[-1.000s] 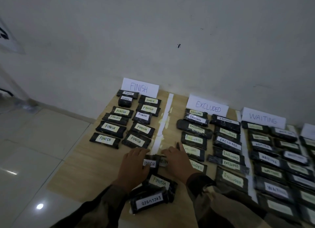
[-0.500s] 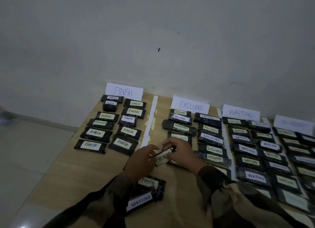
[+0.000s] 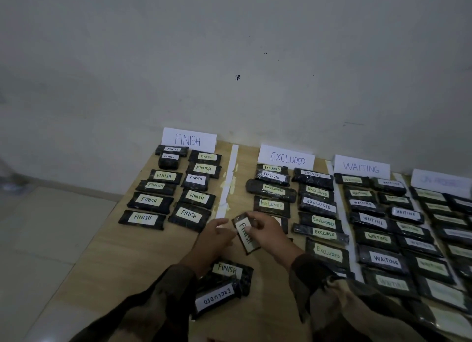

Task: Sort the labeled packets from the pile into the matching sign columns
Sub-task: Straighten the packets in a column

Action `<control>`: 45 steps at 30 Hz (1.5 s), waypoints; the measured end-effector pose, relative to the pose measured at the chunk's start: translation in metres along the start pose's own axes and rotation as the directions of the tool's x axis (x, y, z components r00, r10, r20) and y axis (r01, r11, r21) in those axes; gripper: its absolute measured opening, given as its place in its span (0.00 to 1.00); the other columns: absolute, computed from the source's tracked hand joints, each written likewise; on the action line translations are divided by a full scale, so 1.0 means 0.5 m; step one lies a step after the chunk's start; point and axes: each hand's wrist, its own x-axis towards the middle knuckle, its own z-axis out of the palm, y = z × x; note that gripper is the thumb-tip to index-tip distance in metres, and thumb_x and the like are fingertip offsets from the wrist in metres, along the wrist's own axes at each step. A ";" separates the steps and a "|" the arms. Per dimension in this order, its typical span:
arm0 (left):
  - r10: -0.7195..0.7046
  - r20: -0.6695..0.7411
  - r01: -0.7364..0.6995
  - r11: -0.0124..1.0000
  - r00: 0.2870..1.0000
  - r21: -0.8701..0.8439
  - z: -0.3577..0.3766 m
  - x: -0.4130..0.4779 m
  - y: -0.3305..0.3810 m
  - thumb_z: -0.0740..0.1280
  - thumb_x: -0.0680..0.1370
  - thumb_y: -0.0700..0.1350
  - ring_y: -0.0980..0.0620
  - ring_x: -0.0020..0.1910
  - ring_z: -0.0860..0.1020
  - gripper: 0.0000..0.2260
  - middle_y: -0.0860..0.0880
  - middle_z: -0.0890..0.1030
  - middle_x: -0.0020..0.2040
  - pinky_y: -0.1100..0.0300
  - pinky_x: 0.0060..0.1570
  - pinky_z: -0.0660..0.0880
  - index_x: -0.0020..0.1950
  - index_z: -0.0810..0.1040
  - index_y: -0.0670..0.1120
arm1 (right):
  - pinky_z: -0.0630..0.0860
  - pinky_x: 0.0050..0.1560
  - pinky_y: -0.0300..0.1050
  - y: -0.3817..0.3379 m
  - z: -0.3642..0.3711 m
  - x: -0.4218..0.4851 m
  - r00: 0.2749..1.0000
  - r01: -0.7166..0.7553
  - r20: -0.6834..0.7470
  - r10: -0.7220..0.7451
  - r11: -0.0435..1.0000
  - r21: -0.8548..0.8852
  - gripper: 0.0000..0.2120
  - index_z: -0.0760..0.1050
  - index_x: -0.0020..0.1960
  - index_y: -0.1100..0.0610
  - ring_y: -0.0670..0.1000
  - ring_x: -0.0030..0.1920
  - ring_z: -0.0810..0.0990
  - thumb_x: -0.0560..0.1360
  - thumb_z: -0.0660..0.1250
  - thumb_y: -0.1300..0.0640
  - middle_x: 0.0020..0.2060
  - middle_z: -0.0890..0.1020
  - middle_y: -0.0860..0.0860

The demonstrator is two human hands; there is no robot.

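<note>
The right hand (image 3: 270,235) pinches the black plastic-wrapped packet labelled FINISH (image 3: 245,235) along its far end and right edge with curled fingers. It holds the packet just over the light wooden tabletop (image 3: 143,260), in the gap between the columns and just short of the nearest FINISH rows. The left hand (image 3: 213,239) lies just beside the packet's left edge, fingers loosely extended and gripping nothing that I can see (whether the tips touch the wrap is unclear). The packet looks light and slightly soft, and its glossy wrap is probably slippery, so a pinch across the narrow width, clear of the paper label, should hold best. It belongs under the white paper FINISH sign (image 3: 189,139); the small pile of black packets (image 3: 224,283) waits near the sleeves. Half a second ago the packet lay crosswise between both hands. It has since swung to point lengthwise away, and the left hand seems to have eased off.
</note>
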 end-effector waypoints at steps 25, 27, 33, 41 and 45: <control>0.264 -0.274 -0.052 0.801 0.925 0.596 -0.148 -0.012 -0.069 0.66 0.76 0.44 0.50 0.62 0.71 0.19 0.50 0.73 0.61 0.59 0.60 0.67 0.66 0.70 0.47 | 0.70 0.51 0.45 -0.004 0.109 0.050 0.904 0.390 0.141 -0.404 0.642 -0.660 0.21 0.71 0.61 0.50 0.51 0.56 0.70 0.70 0.69 0.46 0.53 0.75 0.49; 0.275 -0.286 -0.018 0.750 0.918 0.661 -0.178 -0.019 -0.092 0.66 0.76 0.45 0.49 0.64 0.69 0.21 0.48 0.71 0.65 0.57 0.63 0.66 0.69 0.68 0.47 | 0.70 0.52 0.47 -0.013 0.139 0.061 0.886 0.419 0.167 -0.433 0.592 -0.688 0.23 0.71 0.62 0.52 0.53 0.57 0.69 0.70 0.69 0.45 0.54 0.73 0.51; 0.335 -0.339 0.041 0.656 0.879 0.754 -0.246 -0.046 -0.140 0.66 0.75 0.45 0.49 0.66 0.69 0.23 0.47 0.71 0.67 0.57 0.63 0.66 0.69 0.68 0.46 | 0.67 0.57 0.49 -0.045 0.228 0.082 0.867 0.469 0.244 -0.435 0.542 -0.697 0.28 0.70 0.66 0.53 0.55 0.59 0.68 0.71 0.68 0.41 0.56 0.72 0.52; 0.410 -0.317 0.043 0.554 0.855 0.832 -0.279 -0.044 -0.178 0.67 0.74 0.46 0.48 0.65 0.70 0.22 0.47 0.74 0.65 0.50 0.64 0.68 0.68 0.71 0.47 | 0.66 0.59 0.49 -0.050 0.297 0.101 0.901 0.419 0.259 -0.348 0.540 -0.730 0.25 0.68 0.66 0.52 0.55 0.63 0.67 0.73 0.64 0.41 0.62 0.71 0.51; 0.420 -0.314 0.044 0.540 0.851 0.840 -0.283 -0.033 -0.190 0.69 0.72 0.46 0.46 0.63 0.72 0.22 0.45 0.75 0.63 0.49 0.62 0.70 0.66 0.73 0.46 | 0.66 0.58 0.49 -0.043 0.303 0.102 0.915 0.386 0.251 -0.317 0.500 -0.775 0.24 0.68 0.65 0.52 0.55 0.63 0.67 0.74 0.64 0.42 0.61 0.70 0.51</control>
